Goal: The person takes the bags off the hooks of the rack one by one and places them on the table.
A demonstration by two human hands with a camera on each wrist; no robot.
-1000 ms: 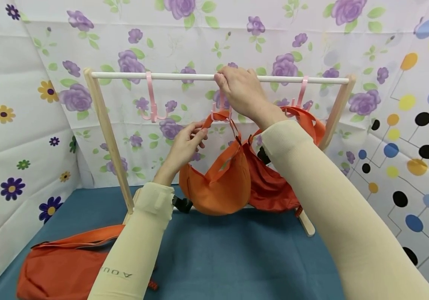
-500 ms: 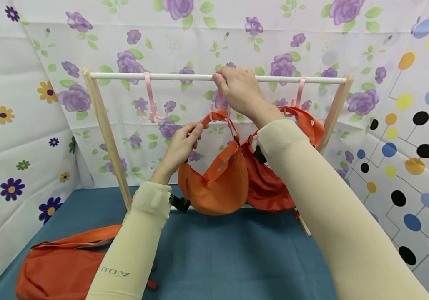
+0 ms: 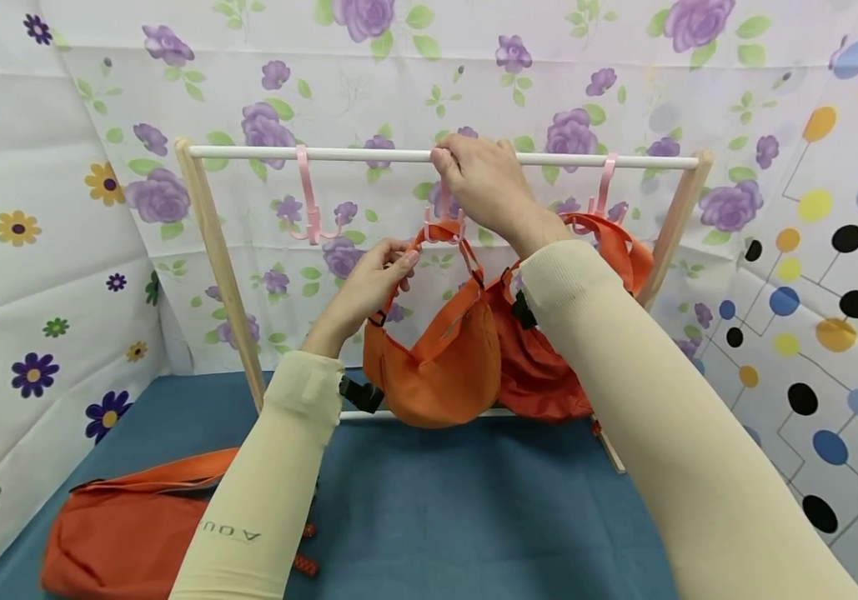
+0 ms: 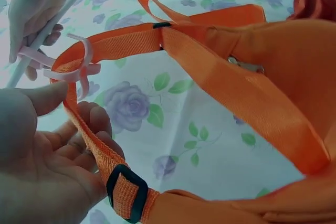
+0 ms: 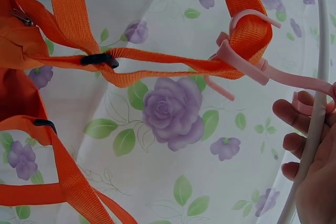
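Observation:
An orange bag (image 3: 436, 375) hangs by its strap from the middle pink hook (image 3: 444, 223) on a white rail (image 3: 383, 155). My left hand (image 3: 368, 292) pinches the left side of that strap just below the hook; in the left wrist view the strap (image 4: 97, 142) runs by the thumb and fingers, above a black buckle (image 4: 127, 193). My right hand (image 3: 490, 185) grips the rail over the top of the middle hook, and the right wrist view shows its fingers around the rail (image 5: 315, 129). The strap loops over the hook prongs (image 5: 241, 61).
A red-orange bag (image 3: 541, 375) hangs from the right pink hook (image 3: 606, 187), partly behind my right arm. The left pink hook (image 3: 310, 200) holds nothing. Another red-orange bag (image 3: 124, 533) lies on the blue cloth (image 3: 474, 508) at the lower left. Wooden posts (image 3: 222, 267) carry the rail.
The left hand has shifted slightly along the strap, and the hanging orange bag has turned a little. My right hand keeps its place on the rail.

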